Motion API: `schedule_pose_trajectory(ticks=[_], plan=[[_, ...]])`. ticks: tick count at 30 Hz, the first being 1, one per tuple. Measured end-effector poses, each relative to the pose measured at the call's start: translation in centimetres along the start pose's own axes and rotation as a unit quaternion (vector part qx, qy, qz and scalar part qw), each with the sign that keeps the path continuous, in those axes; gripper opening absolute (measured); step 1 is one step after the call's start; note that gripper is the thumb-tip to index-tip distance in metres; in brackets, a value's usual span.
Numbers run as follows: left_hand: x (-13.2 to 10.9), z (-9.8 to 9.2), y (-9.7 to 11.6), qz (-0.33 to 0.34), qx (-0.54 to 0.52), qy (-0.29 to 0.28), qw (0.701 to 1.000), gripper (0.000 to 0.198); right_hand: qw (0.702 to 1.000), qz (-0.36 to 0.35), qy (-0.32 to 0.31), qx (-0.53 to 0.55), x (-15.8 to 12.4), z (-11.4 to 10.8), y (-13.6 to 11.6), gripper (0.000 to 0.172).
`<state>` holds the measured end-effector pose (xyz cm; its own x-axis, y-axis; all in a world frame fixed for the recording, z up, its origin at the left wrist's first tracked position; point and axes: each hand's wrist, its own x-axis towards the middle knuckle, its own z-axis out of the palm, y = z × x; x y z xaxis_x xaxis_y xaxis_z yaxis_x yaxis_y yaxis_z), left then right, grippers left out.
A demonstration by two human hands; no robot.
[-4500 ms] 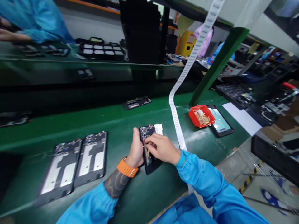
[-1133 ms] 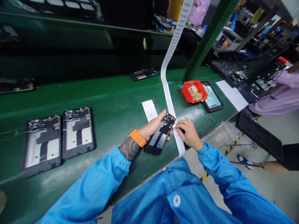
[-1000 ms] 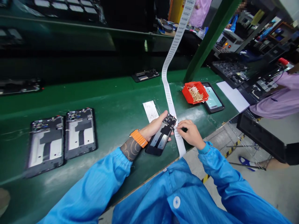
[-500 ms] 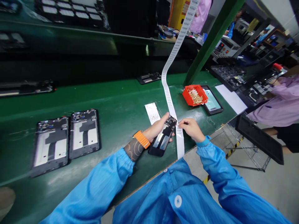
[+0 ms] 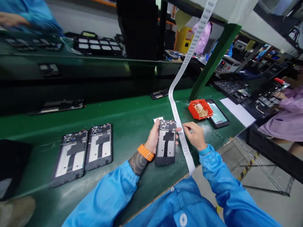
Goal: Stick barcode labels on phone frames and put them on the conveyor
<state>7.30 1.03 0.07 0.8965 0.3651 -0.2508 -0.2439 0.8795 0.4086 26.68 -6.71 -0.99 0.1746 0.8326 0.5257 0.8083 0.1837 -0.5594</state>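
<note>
My left hand [image 5: 152,138] is wrapped round an opened phone [image 5: 166,143], whose back is off so its circuit board and pale inner plate face me. Close by on the right, my right hand [image 5: 196,136] has thumb and forefinger pinched together beside a strip of labels [image 5: 186,150]. Whether a small label sits in that pinch cannot be made out. The strip runs down from above, past the phone, to the bench edge. A white sheet [image 5: 158,119] lies mostly hidden behind the left hand and phone.
Two more opened phones, one [image 5: 71,154] beside the other [image 5: 99,145], lie on the green bench [image 5: 132,126] at left. A red bin [image 5: 200,109] of small tan pieces stands right, beside a phone-like device [image 5: 216,115]. A green post [image 5: 215,61] rises behind. A co-worker in pink [image 5: 281,113] is at right.
The phone in my left hand has turned from slanted to nearly straight, its open side facing me more. My right fingers have come slightly away from the strip. The whole view has shifted.
</note>
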Motion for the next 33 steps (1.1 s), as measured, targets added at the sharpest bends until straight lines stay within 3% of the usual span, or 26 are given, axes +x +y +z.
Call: schedule_pose_trajectory(ticks=[5,12,14,16,19,21,23,26,28,33], plan=[[-1.2,-0.7,2.1,0.021,-0.023,-0.042,0.999,0.102,0.992,-0.126,-0.019,-0.016,4.0,1.6,-0.3,0.023],[-1.6,-1.4,3.5,0.061,-0.008,-0.019,0.998,0.100,0.979,-0.177,-0.105,-0.002,4.9,2.3,0.4,0.027],[-1.6,-1.4,3.7,0.079,0.004,-0.007,0.997,0.099,0.984,-0.121,-0.116,0.059,4.9,2.5,0.3,0.028],[-1.6,-1.3,3.7,0.092,0.017,0.006,0.996,0.098,0.979,0.007,-0.103,0.174,4.8,2.9,-0.1,0.032],[-1.6,-0.8,3.4,0.097,0.038,0.034,0.994,0.098,0.900,0.219,-0.112,0.360,5.0,3.9,-1.0,0.030],[-1.6,-0.5,3.2,0.098,0.050,0.048,0.993,0.096,0.853,0.278,-0.131,0.422,5.1,4.3,-1.4,0.030],[-1.6,-0.4,3.1,0.104,0.052,0.052,0.992,0.093,0.850,0.283,-0.109,0.431,5.4,4.4,-1.9,0.030],[-1.3,-0.5,3.0,0.119,0.039,0.062,0.990,0.092,0.881,0.255,-0.027,0.398,5.6,4.0,-2.7,0.026],[-1.1,-0.7,3.2,0.147,0.021,0.082,0.985,0.089,0.893,0.234,-0.005,0.385,5.6,3.7,-3.7,0.023],[-0.8,-0.5,3.7,0.200,-0.027,0.119,0.972,0.074,0.892,0.190,-0.180,0.368,4.5,4.5,-6.5,0.022]])
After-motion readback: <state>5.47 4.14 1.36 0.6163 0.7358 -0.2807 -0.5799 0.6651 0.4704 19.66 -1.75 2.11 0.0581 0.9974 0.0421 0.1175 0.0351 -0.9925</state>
